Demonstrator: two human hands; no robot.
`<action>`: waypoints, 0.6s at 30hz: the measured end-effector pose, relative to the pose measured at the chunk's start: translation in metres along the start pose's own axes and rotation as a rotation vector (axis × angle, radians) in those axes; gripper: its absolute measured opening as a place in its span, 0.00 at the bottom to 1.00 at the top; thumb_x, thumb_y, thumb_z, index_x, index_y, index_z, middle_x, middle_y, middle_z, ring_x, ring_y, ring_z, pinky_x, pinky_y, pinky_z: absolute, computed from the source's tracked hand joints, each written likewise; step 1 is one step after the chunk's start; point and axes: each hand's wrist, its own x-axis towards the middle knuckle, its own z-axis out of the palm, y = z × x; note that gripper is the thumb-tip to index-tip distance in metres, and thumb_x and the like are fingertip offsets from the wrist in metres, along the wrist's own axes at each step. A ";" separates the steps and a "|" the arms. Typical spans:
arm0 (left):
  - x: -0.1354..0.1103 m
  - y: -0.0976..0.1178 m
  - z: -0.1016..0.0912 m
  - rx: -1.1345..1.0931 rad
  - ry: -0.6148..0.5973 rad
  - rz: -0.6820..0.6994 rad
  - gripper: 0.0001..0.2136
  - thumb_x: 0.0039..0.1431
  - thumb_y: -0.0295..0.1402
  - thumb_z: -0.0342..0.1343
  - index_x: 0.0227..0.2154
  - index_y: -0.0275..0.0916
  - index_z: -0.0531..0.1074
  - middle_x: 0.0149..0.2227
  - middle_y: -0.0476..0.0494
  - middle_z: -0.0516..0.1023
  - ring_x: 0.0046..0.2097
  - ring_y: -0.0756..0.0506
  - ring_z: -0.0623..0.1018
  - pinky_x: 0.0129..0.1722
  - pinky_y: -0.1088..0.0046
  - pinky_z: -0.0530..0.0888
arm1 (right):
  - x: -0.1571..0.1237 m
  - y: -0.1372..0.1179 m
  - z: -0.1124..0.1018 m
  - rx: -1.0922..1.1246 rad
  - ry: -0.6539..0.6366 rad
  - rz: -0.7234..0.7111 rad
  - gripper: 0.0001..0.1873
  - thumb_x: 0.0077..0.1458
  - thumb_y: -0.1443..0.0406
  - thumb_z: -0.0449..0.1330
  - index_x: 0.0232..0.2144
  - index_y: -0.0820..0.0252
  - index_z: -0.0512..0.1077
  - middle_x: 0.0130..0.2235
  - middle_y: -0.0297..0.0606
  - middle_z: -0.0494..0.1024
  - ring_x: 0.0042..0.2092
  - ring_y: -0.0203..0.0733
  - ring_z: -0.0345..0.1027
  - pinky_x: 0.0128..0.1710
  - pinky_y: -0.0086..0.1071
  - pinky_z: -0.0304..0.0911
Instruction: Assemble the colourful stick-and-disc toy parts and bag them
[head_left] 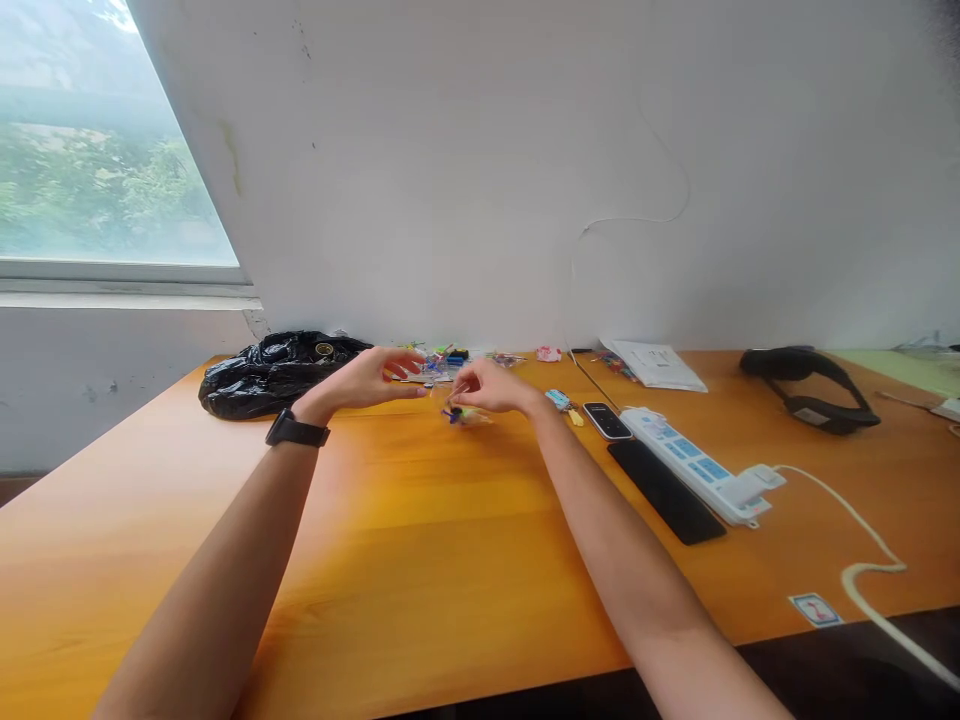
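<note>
My left hand (369,378) reaches over the far part of the table, thumb and fingers apart, with nothing held between them. A black band is on that wrist. To its right, my right hand (486,386) has its fingers pinched together at the tips; what is between them is too small to make out. Just under those fingertips is a small item with blue, black and pale yellow parts (456,413); whether the fingers touch it I cannot tell. Behind both hands lie several small colourful pieces in clear plastic bags (439,365).
A black plastic bag (247,378) lies at the far left. To the right are a small phone-like device (607,421), a dark flat strip (664,492), a white power strip (686,455) with a plugged-in cable, a white packet (656,364) and a black headset (814,410).
</note>
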 end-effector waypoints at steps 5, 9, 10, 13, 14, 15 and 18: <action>0.000 -0.002 0.003 -0.012 0.007 -0.004 0.37 0.51 0.49 0.72 0.63 0.44 0.73 0.54 0.36 0.82 0.55 0.35 0.81 0.52 0.62 0.78 | -0.001 0.001 -0.004 0.049 0.128 -0.033 0.12 0.59 0.57 0.63 0.35 0.60 0.78 0.34 0.36 0.80 0.35 0.39 0.71 0.36 0.32 0.62; 0.000 -0.005 0.009 -0.042 0.047 -0.025 0.48 0.48 0.48 0.74 0.71 0.43 0.62 0.60 0.31 0.78 0.58 0.34 0.79 0.51 0.61 0.78 | -0.001 -0.003 -0.002 0.094 -0.031 -0.039 0.12 0.58 0.56 0.65 0.34 0.60 0.77 0.36 0.37 0.80 0.38 0.41 0.72 0.39 0.33 0.64; 0.000 -0.005 0.009 -0.046 0.036 -0.014 0.49 0.48 0.47 0.75 0.71 0.44 0.61 0.60 0.32 0.78 0.58 0.34 0.79 0.51 0.61 0.78 | -0.002 -0.005 -0.002 0.132 0.013 -0.054 0.12 0.58 0.56 0.64 0.35 0.59 0.76 0.37 0.37 0.80 0.39 0.41 0.72 0.40 0.33 0.64; 0.002 -0.008 0.009 -0.070 -0.027 0.023 0.38 0.50 0.46 0.74 0.64 0.43 0.72 0.55 0.36 0.82 0.54 0.36 0.82 0.50 0.63 0.78 | -0.002 -0.004 -0.001 0.186 0.074 -0.068 0.13 0.60 0.55 0.63 0.37 0.59 0.76 0.39 0.38 0.81 0.41 0.42 0.73 0.42 0.34 0.65; 0.003 -0.009 0.009 -0.079 -0.051 0.017 0.30 0.52 0.46 0.73 0.57 0.41 0.78 0.51 0.37 0.84 0.51 0.37 0.83 0.48 0.64 0.78 | -0.002 -0.003 -0.002 0.168 0.029 -0.046 0.13 0.59 0.55 0.64 0.37 0.59 0.76 0.38 0.38 0.81 0.40 0.42 0.73 0.41 0.34 0.65; 0.004 -0.009 0.009 -0.089 -0.076 -0.002 0.23 0.53 0.45 0.72 0.49 0.39 0.82 0.46 0.38 0.86 0.47 0.37 0.84 0.46 0.65 0.78 | -0.002 -0.001 -0.002 0.142 -0.030 -0.018 0.13 0.58 0.55 0.65 0.36 0.59 0.76 0.37 0.38 0.81 0.39 0.42 0.73 0.40 0.34 0.65; 0.006 -0.009 0.009 -0.131 -0.123 -0.073 0.13 0.55 0.43 0.70 0.34 0.37 0.83 0.36 0.39 0.86 0.40 0.39 0.84 0.41 0.66 0.78 | -0.003 0.005 -0.003 0.106 -0.143 0.040 0.13 0.56 0.56 0.66 0.34 0.60 0.76 0.35 0.37 0.81 0.38 0.42 0.73 0.39 0.34 0.65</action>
